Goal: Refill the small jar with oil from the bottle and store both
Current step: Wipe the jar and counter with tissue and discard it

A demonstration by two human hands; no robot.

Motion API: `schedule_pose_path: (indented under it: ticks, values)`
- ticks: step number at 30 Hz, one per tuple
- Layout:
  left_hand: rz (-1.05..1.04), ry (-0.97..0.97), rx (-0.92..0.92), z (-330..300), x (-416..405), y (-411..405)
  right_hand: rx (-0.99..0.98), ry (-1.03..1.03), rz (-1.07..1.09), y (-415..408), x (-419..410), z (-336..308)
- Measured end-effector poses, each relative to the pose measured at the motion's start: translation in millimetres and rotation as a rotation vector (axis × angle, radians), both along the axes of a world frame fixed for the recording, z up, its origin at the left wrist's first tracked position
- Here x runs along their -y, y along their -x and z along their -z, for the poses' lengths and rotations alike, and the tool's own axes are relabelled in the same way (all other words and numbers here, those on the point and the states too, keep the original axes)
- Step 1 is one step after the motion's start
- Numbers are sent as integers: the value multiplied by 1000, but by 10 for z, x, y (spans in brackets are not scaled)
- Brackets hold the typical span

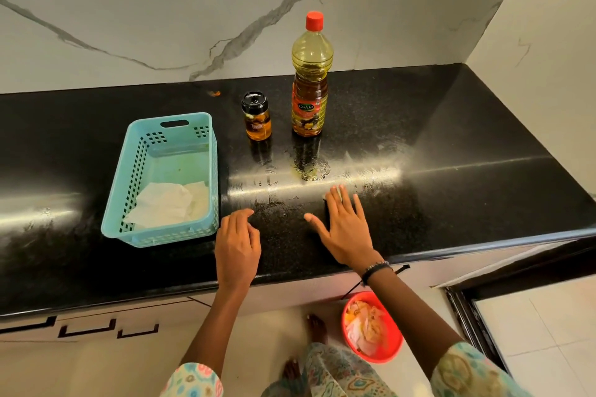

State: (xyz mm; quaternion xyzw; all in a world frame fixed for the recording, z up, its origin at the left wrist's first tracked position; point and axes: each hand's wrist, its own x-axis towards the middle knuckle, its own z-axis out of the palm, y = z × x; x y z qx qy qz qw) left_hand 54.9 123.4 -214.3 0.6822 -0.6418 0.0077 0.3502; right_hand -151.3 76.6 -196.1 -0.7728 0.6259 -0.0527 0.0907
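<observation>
Capped jar (256,116) and bottle (311,80) stood untouched at the far tabletop (451,145).
Both hands, left (238,246) loosely curled, right (345,226) flat, were kept empty; the bottle, likely oily and slippery, was best gripped at its waist.

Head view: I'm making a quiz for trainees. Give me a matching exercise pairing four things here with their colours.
Things:
1. basket
2. bottle cap
3. jar lid
4. counter

Colours:
A. red
B. black, speckled
C. light blue
D. black, glossy

Pairs: 1-C, 2-A, 3-D, 4-B
</observation>
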Motion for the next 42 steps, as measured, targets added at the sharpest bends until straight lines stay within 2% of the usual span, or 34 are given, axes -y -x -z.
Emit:
schedule_pose_path:
  ticks: [2,4,10,17,24,28,31,38,42]
  values:
    - [3,-6,4,-4,0,-6,-34,37,-31,93,-138,31]
    - [3,-12,2,4,3,-13,-66,73,29,225,-197,57]
    - [-8,-21,0,15,13,-7,-37,14,172,205,289,-20]
    - [-20,-17,-3,28,12,-10,-11,36,-21,145,23,-7]
    - [-20,-9,-4,24,11,-5,-27,-67,42,103,541,-107]
    - [-21,-10,-2,20,11,3,-3,-133,-125,-38,597,-133]
    - [-26,-10,3,21,9,-6,28,-94,-220,111,360,-102]
    - [-20,-13,9,27,15,-3,61,-121,-73,144,879,-88]
    - [-17,-18,11,37,18,-7,124,-155,-148,-115,942,-107]
